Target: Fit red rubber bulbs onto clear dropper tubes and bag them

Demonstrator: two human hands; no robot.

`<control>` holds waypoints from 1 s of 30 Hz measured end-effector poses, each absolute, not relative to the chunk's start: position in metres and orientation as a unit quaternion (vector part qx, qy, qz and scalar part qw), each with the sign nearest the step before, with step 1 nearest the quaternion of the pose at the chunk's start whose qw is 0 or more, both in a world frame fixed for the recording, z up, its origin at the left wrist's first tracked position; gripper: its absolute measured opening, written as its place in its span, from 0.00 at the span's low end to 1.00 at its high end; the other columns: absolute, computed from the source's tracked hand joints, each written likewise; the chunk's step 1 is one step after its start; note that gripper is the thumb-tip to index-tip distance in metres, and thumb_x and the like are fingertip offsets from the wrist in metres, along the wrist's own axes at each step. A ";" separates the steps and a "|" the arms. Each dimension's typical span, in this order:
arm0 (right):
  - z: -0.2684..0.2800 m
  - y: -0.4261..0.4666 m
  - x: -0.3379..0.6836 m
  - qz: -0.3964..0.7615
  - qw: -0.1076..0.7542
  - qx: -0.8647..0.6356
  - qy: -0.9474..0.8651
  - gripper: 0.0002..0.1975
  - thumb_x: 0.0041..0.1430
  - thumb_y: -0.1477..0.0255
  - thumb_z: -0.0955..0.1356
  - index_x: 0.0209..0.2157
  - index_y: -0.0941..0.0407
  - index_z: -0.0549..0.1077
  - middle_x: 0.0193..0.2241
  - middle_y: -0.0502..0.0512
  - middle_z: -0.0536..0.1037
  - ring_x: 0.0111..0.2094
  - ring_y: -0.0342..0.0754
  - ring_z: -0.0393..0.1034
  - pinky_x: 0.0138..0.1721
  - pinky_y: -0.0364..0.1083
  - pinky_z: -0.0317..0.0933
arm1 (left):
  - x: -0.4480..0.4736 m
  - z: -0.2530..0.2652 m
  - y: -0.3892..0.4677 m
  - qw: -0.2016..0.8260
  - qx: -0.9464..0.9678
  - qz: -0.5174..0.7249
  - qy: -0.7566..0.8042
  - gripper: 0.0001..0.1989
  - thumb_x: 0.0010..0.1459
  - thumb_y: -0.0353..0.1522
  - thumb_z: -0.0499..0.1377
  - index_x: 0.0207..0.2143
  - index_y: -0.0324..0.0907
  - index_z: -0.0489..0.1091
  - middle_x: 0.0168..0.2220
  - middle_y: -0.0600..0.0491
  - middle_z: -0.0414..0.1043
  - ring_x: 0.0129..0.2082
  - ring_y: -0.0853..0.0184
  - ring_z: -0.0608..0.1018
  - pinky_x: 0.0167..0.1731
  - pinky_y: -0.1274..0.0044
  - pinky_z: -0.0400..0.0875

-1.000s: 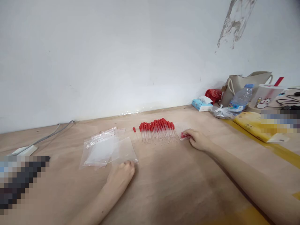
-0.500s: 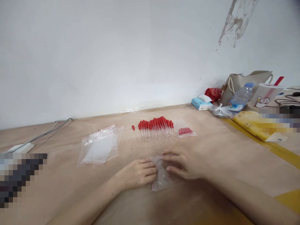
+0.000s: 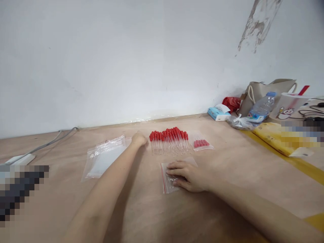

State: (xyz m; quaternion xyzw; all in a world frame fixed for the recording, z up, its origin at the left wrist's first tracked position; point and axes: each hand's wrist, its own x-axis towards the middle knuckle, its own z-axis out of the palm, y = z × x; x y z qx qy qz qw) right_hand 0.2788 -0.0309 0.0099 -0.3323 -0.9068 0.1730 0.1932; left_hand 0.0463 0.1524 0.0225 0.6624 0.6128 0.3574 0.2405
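Note:
My left hand (image 3: 139,139) reaches to the far side of the table, its fingers closed round the lone red-bulbed dropper, which the hand covers almost wholly. Just right of it lies a row of several glass droppers (image 3: 168,138), red bulbs pointing to the wall. My right hand (image 3: 186,175) rests with fingers spread on a clear zip bag (image 3: 165,179), pressing it to the table; the bag's red seal line faces left. Beyond it, right of the row, lies a filled zip bag (image 3: 201,143) with several droppers inside. A pile of clear zip bags (image 3: 103,158) lies left, partly behind my left forearm.
A blue tissue pack (image 3: 218,113), a water bottle (image 3: 262,106), a cup with a red straw (image 3: 288,106), a grey bag (image 3: 270,88) and a yellow packet (image 3: 275,138) crowd the right. A cable (image 3: 55,140) runs along the left; the wall closes off the back.
My left hand has left the bag and moved forward to the lone dropper. The bag now lies flatter, its red seal line showing, under my right hand.

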 end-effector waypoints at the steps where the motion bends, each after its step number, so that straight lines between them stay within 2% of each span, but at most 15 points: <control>1: 0.008 -0.029 0.277 0.172 0.201 -0.336 -0.904 0.19 0.57 0.67 0.62 0.51 0.53 0.65 0.52 0.57 0.65 0.52 0.50 0.58 0.54 0.52 0.50 | 0.046 0.023 0.155 0.254 0.652 0.366 0.613 0.09 0.54 0.30 0.55 0.24 0.32 0.65 0.26 0.51 0.68 0.28 0.68 0.73 0.28 0.77 0.64; 3: 0.002 -0.027 0.274 0.170 0.211 -0.342 -0.900 0.20 0.58 0.67 0.61 0.52 0.53 0.64 0.52 0.57 0.65 0.53 0.50 0.57 0.55 0.53 0.48 | 0.042 0.026 0.152 0.280 0.633 0.388 0.608 0.08 0.50 0.28 0.58 0.21 0.35 0.64 0.21 0.53 0.66 0.24 0.68 0.73 0.25 0.77 0.63; 6: -0.004 -0.026 0.273 0.165 0.219 -0.346 -0.897 0.20 0.58 0.67 0.61 0.52 0.52 0.63 0.53 0.56 0.64 0.54 0.50 0.56 0.56 0.54 0.46 | 0.031 0.030 0.124 0.320 0.613 0.430 0.580 0.04 0.49 0.30 0.58 0.27 0.38 0.66 0.20 0.56 0.65 0.21 0.69 0.71 0.24 0.77 0.65; 9: -0.006 -0.026 0.274 0.164 0.223 -0.347 -0.896 0.20 0.57 0.66 0.61 0.52 0.53 0.64 0.53 0.56 0.65 0.54 0.49 0.56 0.56 0.54 0.46 | 0.023 0.024 0.072 0.350 0.600 0.481 0.536 0.13 0.52 0.35 0.54 0.39 0.39 0.65 0.27 0.55 0.67 0.25 0.72 0.73 0.30 0.75 0.69; 11: -0.006 -0.026 0.274 0.165 0.222 -0.349 -0.895 0.20 0.58 0.66 0.61 0.52 0.53 0.64 0.53 0.56 0.65 0.54 0.49 0.56 0.56 0.54 0.46 | 0.021 0.016 0.036 0.391 0.567 0.526 0.499 0.19 0.49 0.39 0.56 0.43 0.40 0.62 0.28 0.57 0.65 0.27 0.72 0.73 0.33 0.74 0.71; 15: -0.006 -0.025 0.274 0.168 0.228 -0.346 -0.894 0.20 0.57 0.66 0.62 0.52 0.53 0.64 0.52 0.56 0.65 0.54 0.49 0.57 0.56 0.54 0.46 | 0.026 0.002 -0.002 0.425 0.518 0.560 0.487 0.22 0.47 0.40 0.59 0.43 0.40 0.62 0.28 0.58 0.62 0.29 0.72 0.73 0.36 0.74 0.71; 20: -0.008 -0.025 0.274 0.165 0.234 -0.346 -0.894 0.20 0.57 0.66 0.62 0.51 0.54 0.65 0.51 0.57 0.66 0.53 0.48 0.57 0.56 0.53 0.47 | 0.034 0.001 -0.003 0.426 0.497 0.579 0.486 0.21 0.46 0.40 0.59 0.42 0.41 0.61 0.29 0.59 0.60 0.30 0.72 0.72 0.38 0.72 0.72; 27: -0.009 -0.024 0.273 0.160 0.242 -0.340 -0.894 0.19 0.56 0.67 0.63 0.51 0.53 0.66 0.51 0.56 0.66 0.52 0.48 0.58 0.55 0.51 0.48 | 0.043 -0.001 -0.007 0.456 0.481 0.579 0.475 0.21 0.44 0.39 0.62 0.40 0.42 0.63 0.29 0.59 0.63 0.30 0.72 0.73 0.37 0.74 0.73; 30: -0.009 -0.024 0.272 0.167 0.246 -0.357 -0.886 0.21 0.56 0.65 0.63 0.52 0.54 0.64 0.52 0.57 0.65 0.52 0.50 0.58 0.55 0.52 0.49 | 0.042 -0.001 -0.009 0.481 0.503 0.540 0.474 0.20 0.45 0.39 0.61 0.39 0.41 0.62 0.30 0.57 0.66 0.31 0.71 0.74 0.38 0.73 0.71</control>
